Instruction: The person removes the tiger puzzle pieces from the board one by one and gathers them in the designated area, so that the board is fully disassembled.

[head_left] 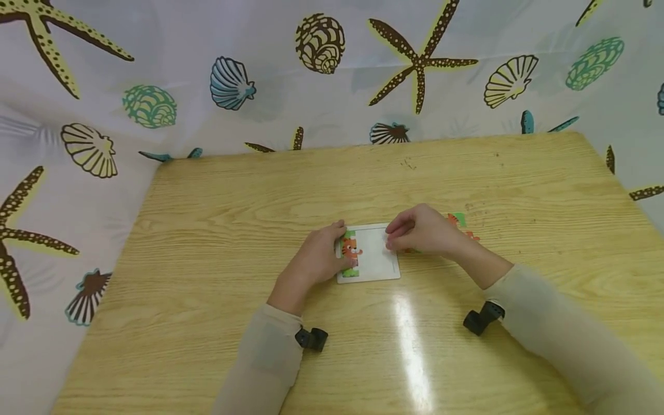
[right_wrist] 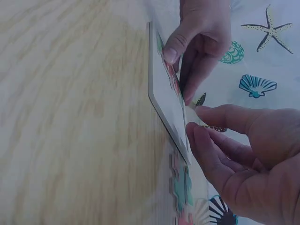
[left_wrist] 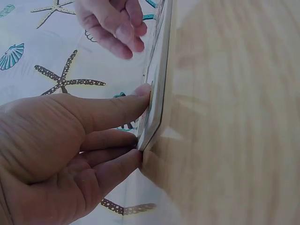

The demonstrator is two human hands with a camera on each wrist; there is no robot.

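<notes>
Pinching the near end of the board at its left side, the left hand (head_left: 314, 255) has its thumb laid over the face and its fingers against the outer edge, so the puzzle board (head_left: 377, 256) sits directly within that grip, flat on the wooden table (head_left: 228, 230). Across from it, the right hand (head_left: 426, 229) is poised at the board's right edge with fingers bent; in the right wrist view thumb and fingertips are a little apart, and no piece shows between them. As for progress, one strip of tiger pieces (head_left: 350, 246) lies along the left side of the board, showing an orange face with green above and below, partly covered by the left thumb. Everything to the right of that strip is bare white, so the work looks to be in its early part, with most of the picture left to fill. Loose pieces (right_wrist: 180, 185) in orange and green lie on the table just beyond the board's right edge, some beneath the right hand and others past its wrist; their number cannot be told, since the hand hides part of the group.
</notes>
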